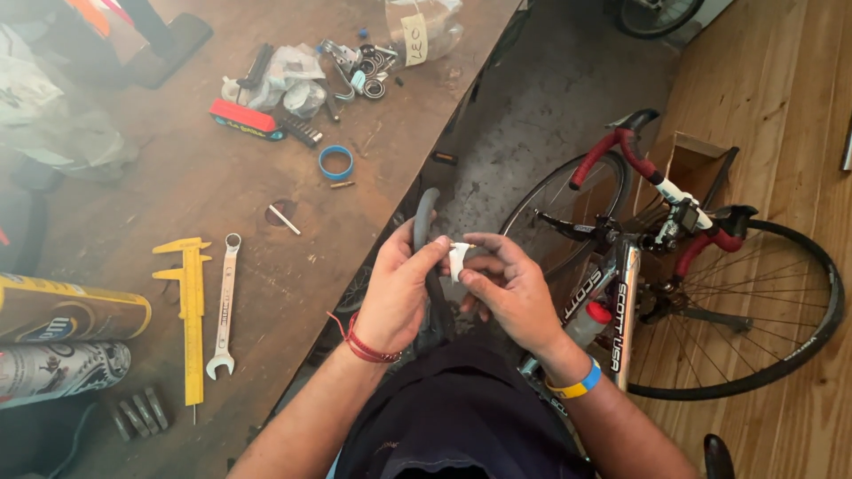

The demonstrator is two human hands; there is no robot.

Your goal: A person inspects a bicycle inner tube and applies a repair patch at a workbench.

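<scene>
My left hand [397,288] grips a black rubber inner tube [424,213] that arches up and away from it. My right hand [508,288] pinches a small white piece [457,261] wrapped around the tube's valve, right between both sets of fingertips. Both hands are held over my dark-clothed lap, just off the edge of a brown workbench [266,266]. A red cord bracelet sits on my left wrist, a yellow and blue band on my right.
On the bench lie a yellow caliper [189,310], a combination wrench [224,306], a blue ring [336,162], spray cans [62,337] and a heap of small parts [293,80]. A road bicycle [674,266] with red bar tape stands to the right on the wooden floor.
</scene>
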